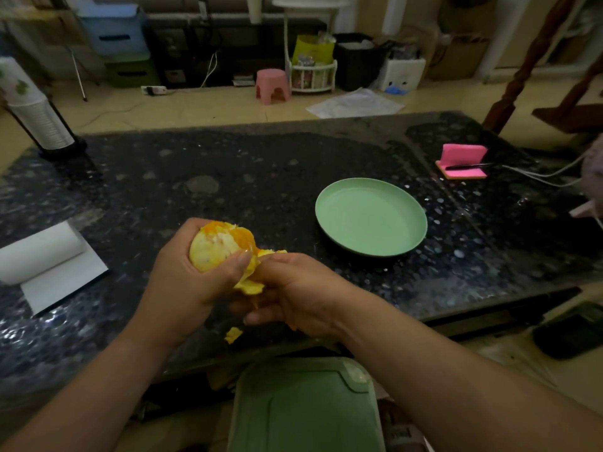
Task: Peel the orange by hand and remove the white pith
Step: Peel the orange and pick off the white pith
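Two bare hands meet in my feed just above the near part of the dark speckled table (261, 164), and the orange (212, 249) sits between them, held off the surface. I see the left hand (182, 282) curled around the fruit from the left and below, its thumb laid across the near side. Most of the fruit that faces me is pale with white pith, and a strip of bright skin shows along the top. The right hand (293, 288) pinches a loose flap of peel (251, 282) that hangs from the fruit's lower right side; its other fingers are curled underneath, and I cannot tell what they touch. A small scrap of peel (233, 335) lies on the table just below the hands. To the right of the hands, well apart, a green plate (372, 220) rests on the table. A white paper roll (39, 252) lies at the left edge, partly unrolled. A pink notepad (461, 161) with a dark pen across it stands at the far right. A green bin lid (306, 406) shows below the table edge, between my view of the two forearms.
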Demonstrator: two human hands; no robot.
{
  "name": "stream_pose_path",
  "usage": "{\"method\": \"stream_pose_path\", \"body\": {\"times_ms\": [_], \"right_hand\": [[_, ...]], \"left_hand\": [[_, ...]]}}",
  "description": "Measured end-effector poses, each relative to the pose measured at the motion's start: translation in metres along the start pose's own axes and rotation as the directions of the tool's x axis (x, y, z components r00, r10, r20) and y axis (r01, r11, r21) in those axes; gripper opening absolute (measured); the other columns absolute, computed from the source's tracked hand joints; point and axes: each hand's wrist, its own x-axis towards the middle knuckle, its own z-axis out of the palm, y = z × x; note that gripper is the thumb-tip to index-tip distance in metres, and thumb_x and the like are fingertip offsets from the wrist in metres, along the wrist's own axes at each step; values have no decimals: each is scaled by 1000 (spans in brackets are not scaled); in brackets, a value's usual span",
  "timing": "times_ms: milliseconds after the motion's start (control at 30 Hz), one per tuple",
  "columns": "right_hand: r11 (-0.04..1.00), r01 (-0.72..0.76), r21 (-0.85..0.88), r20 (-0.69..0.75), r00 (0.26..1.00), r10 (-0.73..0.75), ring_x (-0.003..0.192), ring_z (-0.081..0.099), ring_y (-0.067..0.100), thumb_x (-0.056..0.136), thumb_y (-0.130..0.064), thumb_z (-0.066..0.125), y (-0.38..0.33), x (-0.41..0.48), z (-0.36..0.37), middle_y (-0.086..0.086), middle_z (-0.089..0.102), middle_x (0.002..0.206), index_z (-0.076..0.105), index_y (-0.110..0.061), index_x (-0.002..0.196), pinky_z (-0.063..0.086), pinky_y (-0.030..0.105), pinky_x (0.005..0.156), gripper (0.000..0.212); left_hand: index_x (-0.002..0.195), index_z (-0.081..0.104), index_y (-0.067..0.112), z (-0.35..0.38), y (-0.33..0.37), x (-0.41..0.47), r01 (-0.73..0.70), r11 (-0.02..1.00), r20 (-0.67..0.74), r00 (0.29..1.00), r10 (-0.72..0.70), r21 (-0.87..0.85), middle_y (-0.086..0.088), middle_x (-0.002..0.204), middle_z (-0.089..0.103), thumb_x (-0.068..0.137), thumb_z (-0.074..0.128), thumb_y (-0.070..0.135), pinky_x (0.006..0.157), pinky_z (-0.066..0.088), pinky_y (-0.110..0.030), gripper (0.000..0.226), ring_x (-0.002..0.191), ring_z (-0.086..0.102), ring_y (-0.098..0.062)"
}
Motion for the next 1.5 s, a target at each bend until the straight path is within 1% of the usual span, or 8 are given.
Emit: {"method": "stream_pose_path", "body": {"times_ms": [200, 300, 467, 733, 900, 1067, 1267, 1500], "right_hand": [[980, 83, -180, -206, 971, -120, 66, 76, 20, 105, -14, 63, -9, -5, 0, 9, 76, 78, 63, -7, 97, 61, 29, 56, 11], [770, 109, -629, -345, 848, -402, 73, 78, 22, 102, -20, 61, -7, -3, -9, 4, 77, 86, 66, -18, 100, 66, 47, 68, 5], [349, 157, -924, -99, 783, -615, 80, 68, 19, 103, -28, 57, -4, -12, -5, -1, 71, 91, 60, -25, 109, 59, 49, 72, 8], [188, 105, -976, -32, 792, -610, 80, 64, 23, 101, -25, 56, -3, -9, -1, 2, 67, 91, 60, -18, 103, 53, 43, 67, 8], [231, 171, -958, -23, 755, -655, 70, 62, 17, 98, -26, 57, -5, -9, -5, -3, 65, 81, 63, -21, 97, 55, 43, 63, 7], [452, 241, -859, -117, 767, -630, 57, 67, 3, 97, -20, 63, -7, -10, -7, -7, 68, 74, 71, -23, 94, 45, 15, 47, 9], [639, 322, -699, -141, 813, -564, 63, 71, 10, 96, -11, 68, -9, -6, -7, 2, 75, 78, 78, -16, 98, 53, 20, 53, 11], [422, 272, -865, 29, 867, -498, 78, 72, 3, 104, -25, 65, -13, -9, -17, -11, 76, 92, 70, -30, 121, 57, 24, 64, 18]], "left_hand": [[135, 50, 41, 6, -6, 8, 97, 990, 2, 995, -98, 100, 11, 119, 67, 62, 89, 71, 76, 59, -25, 87, 97, 70, 0], [130, 50, 48, 11, -8, 7, 181, 976, 34, 982, -186, 119, 11, 121, 68, 63, 90, 71, 87, 63, -43, 81, 105, 70, -8], [126, 60, 36, 22, -7, 3, 300, 953, -37, 953, -302, -48, 0, 119, 67, 60, 95, 62, 77, 65, -43, 78, 101, 72, -22], [107, 71, 31, 29, -17, 8, 382, 911, -76, 915, -397, -158, -8, 112, 74, 66, 91, 52, 80, 64, -52, 50, 99, 74, -31], [102, 73, 30, 28, -23, 11, 370, 907, -69, 918, -390, -200, -13, 108, 74, 79, 86, 40, 80, 63, -58, 28, 96, 73, -35], [109, 69, 19, 29, -18, 7, 333, 910, -72, 930, -360, -248, -13, 103, 73, 89, 81, 23, 62, 59, -38, 23, 81, 70, -23], [109, 70, 21, 21, -20, 6, 300, 922, -101, 938, -332, -245, -9, 100, 75, 90, 81, 24, 67, 61, -39, 22, 83, 72, -22], [105, 71, 24, 15, -18, 7, 294, 930, -79, 945, -317, -221, -3, 93, 77, 89, 83, 29, 71, 64, -44, 21, 81, 74, -20]]}}
